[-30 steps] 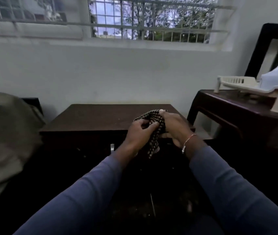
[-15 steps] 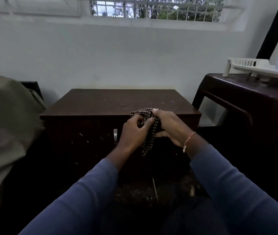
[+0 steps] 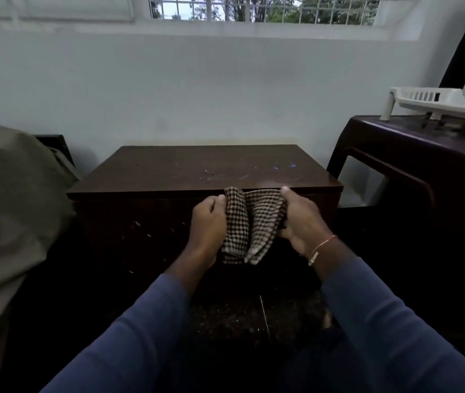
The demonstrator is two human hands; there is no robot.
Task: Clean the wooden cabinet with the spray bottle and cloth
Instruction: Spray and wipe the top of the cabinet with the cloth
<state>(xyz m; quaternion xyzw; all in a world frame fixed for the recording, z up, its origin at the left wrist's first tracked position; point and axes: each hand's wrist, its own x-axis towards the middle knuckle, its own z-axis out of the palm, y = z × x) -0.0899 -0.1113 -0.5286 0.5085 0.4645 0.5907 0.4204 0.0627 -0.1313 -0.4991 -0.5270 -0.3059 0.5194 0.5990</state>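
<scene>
A low dark wooden cabinet (image 3: 186, 171) stands against the white wall, its top dusty with small specks and faint blue marks. In front of its upper front edge both my hands hold a brown-and-cream checked cloth (image 3: 249, 225). My left hand (image 3: 207, 222) grips the cloth's left edge, and my right hand (image 3: 300, 219) grips its right edge, so the cloth hangs in folds between them. No spray bottle is in view.
A dark plastic table (image 3: 412, 154) stands at the right with a white plastic rack (image 3: 435, 102) on it. An olive fabric-covered mass (image 3: 10, 208) fills the left side. Dark speckled floor (image 3: 242, 316) lies below my arms.
The view has tilted down and come closer to the cabinet. My hands have pulled apart, spreading the bunched cloth wider between them.
</scene>
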